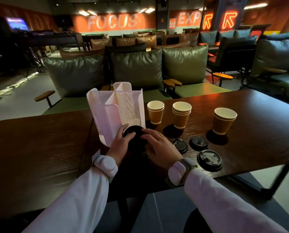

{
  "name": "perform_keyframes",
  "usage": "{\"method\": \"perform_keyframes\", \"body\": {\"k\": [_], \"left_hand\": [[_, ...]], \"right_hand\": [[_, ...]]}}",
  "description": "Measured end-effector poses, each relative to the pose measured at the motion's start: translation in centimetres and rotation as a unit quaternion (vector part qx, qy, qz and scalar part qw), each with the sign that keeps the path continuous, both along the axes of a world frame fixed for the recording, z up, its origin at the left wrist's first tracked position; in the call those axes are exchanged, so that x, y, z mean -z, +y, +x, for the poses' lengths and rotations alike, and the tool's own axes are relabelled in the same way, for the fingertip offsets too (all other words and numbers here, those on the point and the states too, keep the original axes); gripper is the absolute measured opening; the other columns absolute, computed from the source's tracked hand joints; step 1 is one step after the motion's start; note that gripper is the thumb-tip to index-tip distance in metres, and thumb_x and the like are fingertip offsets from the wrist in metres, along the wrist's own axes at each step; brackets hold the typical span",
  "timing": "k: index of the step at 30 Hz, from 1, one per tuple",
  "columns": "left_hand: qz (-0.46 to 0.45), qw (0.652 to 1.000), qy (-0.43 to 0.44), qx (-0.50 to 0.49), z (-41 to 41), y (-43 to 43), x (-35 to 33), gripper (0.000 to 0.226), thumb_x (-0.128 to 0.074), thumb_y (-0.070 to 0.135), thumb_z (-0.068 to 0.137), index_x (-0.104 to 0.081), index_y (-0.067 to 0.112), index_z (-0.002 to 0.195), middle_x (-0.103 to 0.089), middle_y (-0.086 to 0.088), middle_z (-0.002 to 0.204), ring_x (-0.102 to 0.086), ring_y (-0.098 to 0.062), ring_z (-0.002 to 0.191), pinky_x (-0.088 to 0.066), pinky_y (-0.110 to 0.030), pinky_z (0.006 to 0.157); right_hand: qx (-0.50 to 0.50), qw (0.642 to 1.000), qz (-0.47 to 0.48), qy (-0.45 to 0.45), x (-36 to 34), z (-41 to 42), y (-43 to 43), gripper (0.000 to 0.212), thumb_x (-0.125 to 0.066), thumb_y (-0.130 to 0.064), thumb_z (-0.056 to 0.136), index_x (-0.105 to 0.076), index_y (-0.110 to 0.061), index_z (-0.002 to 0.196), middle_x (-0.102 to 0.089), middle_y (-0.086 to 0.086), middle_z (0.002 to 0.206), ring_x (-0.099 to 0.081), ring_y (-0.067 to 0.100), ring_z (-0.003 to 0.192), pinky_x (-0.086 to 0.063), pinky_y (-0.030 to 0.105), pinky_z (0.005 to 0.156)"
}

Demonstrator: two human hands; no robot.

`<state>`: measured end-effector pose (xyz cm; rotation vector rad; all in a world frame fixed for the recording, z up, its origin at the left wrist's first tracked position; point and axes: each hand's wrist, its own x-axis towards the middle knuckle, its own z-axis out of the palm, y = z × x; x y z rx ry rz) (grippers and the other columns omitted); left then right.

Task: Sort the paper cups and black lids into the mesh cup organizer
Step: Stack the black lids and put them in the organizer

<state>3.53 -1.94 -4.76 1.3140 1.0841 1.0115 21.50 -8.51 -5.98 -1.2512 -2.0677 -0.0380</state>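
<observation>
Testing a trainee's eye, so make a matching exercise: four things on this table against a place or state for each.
Things:
1. organizer
2. held lids
3. nearest loose lid
4. right cups

Places or states:
A. gripped by left hand and right hand
B. upright, farthest right on the table
C. white mesh, farthest left
D. flat by the table's near edge

Pairs: 1-C, 2-A, 3-D, 4-B.

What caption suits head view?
Left hand, right hand grip black plastic lids beside white mesh organizer; brown paper cups wait.
</observation>
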Motion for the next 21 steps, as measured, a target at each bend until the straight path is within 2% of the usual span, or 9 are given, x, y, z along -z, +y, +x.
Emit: {"method": "perform_keyframes", "body": {"k": [3,7,10,13,18,21], "left_hand": [[0.015,1.0,0.009,0.001,-0.6,0.2,0.1,0.038,-0.062,0.016,0.096,-0.057,0.019,0.133,-0.061,-0.011,0.133,-0.057,-0.029,0.123,-0.041,-0.049,0.112],[-0.004,1.0,0.01,0.012,-1.6,0.0,-0.1,0.032,-0.059,0.018,0.099,-0.058,0.016,0.131,-0.064,-0.014,0.127,-0.061,-0.029,0.119,-0.045,-0.049,0.109],[-0.019,1.0,0.002,0.021,-2.1,0.0,0.1,0.032,-0.059,0.02,0.099,-0.057,0.018,0.131,-0.065,-0.013,0.126,-0.062,-0.028,0.119,-0.047,-0.046,0.107],[-0.039,0.999,-0.019,0.028,-2.5,0.3,0.3,0.034,-0.061,0.022,0.098,-0.056,0.019,0.132,-0.065,-0.014,0.127,-0.062,-0.028,0.119,-0.047,-0.046,0.108],[-0.056,0.998,-0.022,0.029,-2.4,0.5,0.3,0.042,-0.065,0.031,0.093,-0.054,0.02,0.133,-0.065,-0.014,0.126,-0.063,-0.029,0.117,-0.048,-0.046,0.106],[-0.049,0.998,0.015,0.029,-2.0,0.6,0.2,0.04,-0.061,0.037,0.096,-0.051,0.021,0.131,-0.066,-0.01,0.121,-0.066,-0.024,0.11,-0.052,-0.04,0.099]], "right_hand": [[0.02,0.998,-0.051,0.022,0.4,-0.9,0.6,0.057,-0.061,-0.049,0.088,-0.039,-0.028,0.135,-0.025,0.003,0.154,-0.041,0.029,0.135,-0.045,0.042,0.103],[0.024,0.997,-0.078,0.013,1.2,-2.5,1.2,0.082,-0.068,-0.063,0.076,-0.027,-0.033,0.141,-0.015,-0.003,0.155,-0.043,0.029,0.132,-0.047,0.039,0.099],[0.031,0.995,-0.087,0.023,1.6,-3.4,1.6,0.083,-0.072,-0.055,0.077,-0.022,-0.038,0.142,-0.012,-0.003,0.155,-0.048,0.033,0.127,-0.049,0.038,0.097],[0.023,0.99,-0.115,0.078,1.7,-4.2,1.8,0.084,-0.074,-0.052,0.077,-0.022,-0.042,0.142,-0.011,-0.005,0.153,-0.044,0.032,0.13,-0.045,0.034,0.1],[0.016,0.986,-0.087,0.139,1.3,-4.2,2.1,0.082,-0.079,-0.049,0.07,-0.034,-0.038,0.139,-0.031,0.002,0.143,-0.045,0.024,0.127,-0.035,0.019,0.098],[0.02,0.985,-0.069,0.154,1.0,-3.9,2.2,0.078,-0.074,-0.056,0.068,-0.039,-0.039,0.135,-0.03,-0.001,0.143,-0.04,0.018,0.128,-0.034,0.017,0.099]]}}
